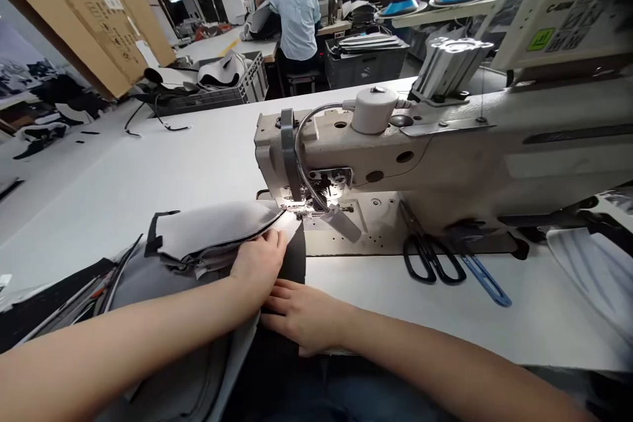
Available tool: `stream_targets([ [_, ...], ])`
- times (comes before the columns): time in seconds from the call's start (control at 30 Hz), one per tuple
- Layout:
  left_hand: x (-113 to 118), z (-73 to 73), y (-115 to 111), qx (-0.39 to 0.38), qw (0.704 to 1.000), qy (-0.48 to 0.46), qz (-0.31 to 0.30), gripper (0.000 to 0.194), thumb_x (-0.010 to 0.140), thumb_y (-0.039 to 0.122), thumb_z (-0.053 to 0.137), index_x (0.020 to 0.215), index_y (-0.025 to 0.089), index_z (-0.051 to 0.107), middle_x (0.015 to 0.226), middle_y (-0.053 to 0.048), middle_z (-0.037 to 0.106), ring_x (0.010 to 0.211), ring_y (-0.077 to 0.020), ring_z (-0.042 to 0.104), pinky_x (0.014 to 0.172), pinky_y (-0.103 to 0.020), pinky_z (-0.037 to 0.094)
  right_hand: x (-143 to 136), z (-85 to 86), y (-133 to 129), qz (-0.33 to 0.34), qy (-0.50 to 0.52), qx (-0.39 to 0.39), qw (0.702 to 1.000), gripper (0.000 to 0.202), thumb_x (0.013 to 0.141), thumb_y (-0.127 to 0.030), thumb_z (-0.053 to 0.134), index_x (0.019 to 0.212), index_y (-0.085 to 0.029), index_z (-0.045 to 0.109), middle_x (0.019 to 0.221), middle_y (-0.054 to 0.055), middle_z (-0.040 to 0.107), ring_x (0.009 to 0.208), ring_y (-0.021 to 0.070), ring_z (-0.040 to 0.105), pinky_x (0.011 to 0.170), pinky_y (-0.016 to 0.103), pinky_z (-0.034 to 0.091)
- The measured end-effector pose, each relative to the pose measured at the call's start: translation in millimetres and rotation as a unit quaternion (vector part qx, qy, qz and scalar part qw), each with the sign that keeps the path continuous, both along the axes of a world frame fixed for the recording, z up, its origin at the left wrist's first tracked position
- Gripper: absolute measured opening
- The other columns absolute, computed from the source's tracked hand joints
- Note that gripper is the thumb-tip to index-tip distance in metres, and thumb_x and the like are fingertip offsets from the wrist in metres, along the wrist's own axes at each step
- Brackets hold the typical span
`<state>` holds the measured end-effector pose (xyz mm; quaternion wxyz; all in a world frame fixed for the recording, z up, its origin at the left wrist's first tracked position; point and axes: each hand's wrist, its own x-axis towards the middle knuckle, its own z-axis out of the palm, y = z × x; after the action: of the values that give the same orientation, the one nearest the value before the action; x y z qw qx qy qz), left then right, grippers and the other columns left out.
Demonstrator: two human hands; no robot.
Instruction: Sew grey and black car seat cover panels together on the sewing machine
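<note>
A grey padded fabric piece (212, 224) with dark edging lies folded at the sewing machine (370, 165), its seam running to the lit needle area. My left hand (260, 260) is closed on the fabric's edge just in front of the presser foot, fingers bent over the seam. Close below it, my right hand (306, 316) lies with its fingers stretched and slightly apart on the fabric, near dark material (294, 257). Its thumb is mostly hidden. More layers of grey and black fabric hang over the table's front edge under my left forearm.
Black-handled scissors (430, 260) and a blue cutter (487, 280) lie right of the needle on the white table (366, 283). A small lamp (341, 221) hangs by the needle. Behind are grey crates (366, 66), a cardboard box (93, 20) and a seated person (299, 20).
</note>
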<state>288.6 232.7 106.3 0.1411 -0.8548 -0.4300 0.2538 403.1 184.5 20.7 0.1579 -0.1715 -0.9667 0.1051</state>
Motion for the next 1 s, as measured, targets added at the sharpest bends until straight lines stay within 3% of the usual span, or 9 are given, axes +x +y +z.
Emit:
stream_targets([
  [0.1, -5, -4.1, 2, -0.021, 1.000, -0.017, -0.012, 0.054, 0.083, 0.014, 0.048, 0.138, 0.012, 0.042, 0.114, -0.018, 0.056, 0.084, -0.0243, 0.057, 0.060, -0.032, 0.046, 3, 0.8, -8, -0.043, 0.010, -0.040, 0.998, 0.064, 0.072, -0.038, 0.063, 0.129, -0.013, 0.048, 0.127, 0.012, 0.053, 0.123, 0.0292, 0.040, 0.114, 0.040, 0.015],
  [0.2, -6, -12.6, 0, 0.019, 0.997, 0.005, -0.079, 0.059, 0.081, 0.007, 0.044, 0.138, 0.020, 0.043, 0.122, -0.015, 0.055, 0.112, -0.0298, 0.048, 0.082, -0.042, 0.047, 6, 1.8, -11, -0.069, 0.004, -0.066, 0.995, 0.068, 0.072, -0.039, 0.064, 0.132, -0.015, 0.046, 0.132, 0.011, 0.050, 0.128, 0.0297, 0.035, 0.114, 0.043, 0.013],
  [0.27, -4, -16.0, 2, 0.020, 0.996, 0.016, -0.085, 0.061, 0.081, 0.003, 0.041, 0.140, 0.021, 0.042, 0.119, -0.016, 0.057, 0.114, -0.0298, 0.048, 0.089, -0.045, 0.044, 6, 2.3, -10, -0.066, -0.005, -0.067, 0.996, 0.069, 0.073, -0.037, 0.065, 0.134, -0.015, 0.043, 0.136, 0.011, 0.047, 0.131, 0.0286, 0.032, 0.114, 0.041, 0.013],
  [0.4, -1, -7.8, 18, -0.084, 0.996, -0.003, 0.032, 0.063, 0.082, 0.001, 0.036, 0.144, 0.013, 0.034, 0.097, -0.017, 0.065, 0.089, -0.0258, 0.062, 0.071, -0.034, 0.048, 4, 2.9, -9, -0.077, -0.017, -0.060, 0.995, 0.068, 0.073, -0.035, 0.067, 0.134, -0.015, 0.043, 0.142, 0.011, 0.041, 0.134, 0.0269, 0.028, 0.114, 0.041, 0.012],
  [0.57, 0, 6.2, 29, -0.264, 0.953, -0.129, 0.077, 0.067, 0.081, 0.011, 0.038, 0.146, 0.016, 0.026, 0.075, -0.005, 0.067, 0.065, -0.0186, 0.062, 0.051, -0.024, 0.040, -1, -1.0, -10, -0.086, -0.013, -0.022, 0.996, 0.045, 0.074, -0.032, 0.065, 0.114, -0.014, 0.058, 0.122, 0.011, 0.056, 0.121, 0.0289, 0.040, 0.113, 0.042, 0.014],
  [0.7, 4, 0.5, 25, -0.290, 0.934, -0.184, 0.102, 0.066, 0.080, 0.014, 0.035, 0.146, 0.013, 0.027, 0.074, -0.004, 0.068, 0.061, -0.0165, 0.060, 0.049, -0.024, 0.038, -3, -6.9, -11, -0.093, -0.010, -0.011, 0.996, 0.031, 0.079, -0.031, 0.059, 0.106, -0.016, 0.062, 0.109, 0.010, 0.061, 0.112, 0.0284, 0.045, 0.110, 0.044, 0.017],
  [0.9, 4, -5.1, 24, -0.282, 0.938, -0.176, 0.100, 0.067, 0.079, 0.014, 0.035, 0.145, 0.012, 0.028, 0.078, -0.005, 0.070, 0.063, -0.0170, 0.062, 0.052, -0.023, 0.041, -4, -8.6, -11, -0.092, 0.000, -0.011, 0.996, 0.030, 0.079, -0.030, 0.059, 0.105, -0.016, 0.064, 0.102, 0.009, 0.063, 0.111, 0.0287, 0.044, 0.110, 0.045, 0.018],
  [1.0, 0, -9.2, 31, -0.287, 0.933, -0.193, 0.100, 0.066, 0.079, 0.015, 0.035, 0.145, 0.016, 0.031, 0.098, -0.008, 0.071, 0.078, -0.0188, 0.067, 0.064, -0.025, 0.049, -5, -10.3, -7, -0.099, 0.024, -0.001, 0.995, 0.025, 0.082, -0.027, 0.056, 0.103, -0.016, 0.064, 0.102, 0.009, 0.063, 0.110, 0.0279, 0.045, 0.110, 0.045, 0.019],
])
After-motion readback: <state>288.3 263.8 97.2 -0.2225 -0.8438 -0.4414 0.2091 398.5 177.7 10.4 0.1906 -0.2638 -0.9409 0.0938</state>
